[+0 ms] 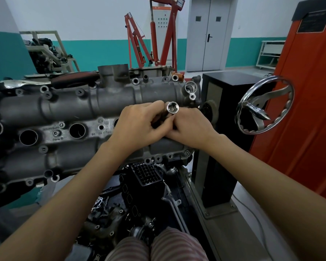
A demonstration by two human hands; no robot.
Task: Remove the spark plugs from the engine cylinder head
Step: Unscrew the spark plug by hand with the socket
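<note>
A grey cast cylinder head (68,108) lies across the engine stand, with round spark plug wells (77,130) open along its middle row. Both hands meet over the right end of that row. My left hand (137,123) curls its fingers round a chrome socket tool (172,108), whose open square end points up at me. My right hand (190,127) grips the same tool lower down, fingers wrapped below the socket's top. The tool's lower end and the well under it are hidden by the hands. No spark plug shows.
A chrome handwheel (264,107) juts from the black stand column (226,110) at the right. An orange cabinet (307,91) stands behind it. Loose black engine parts (147,174) lie below the head. A red engine hoist (158,38) stands at the back.
</note>
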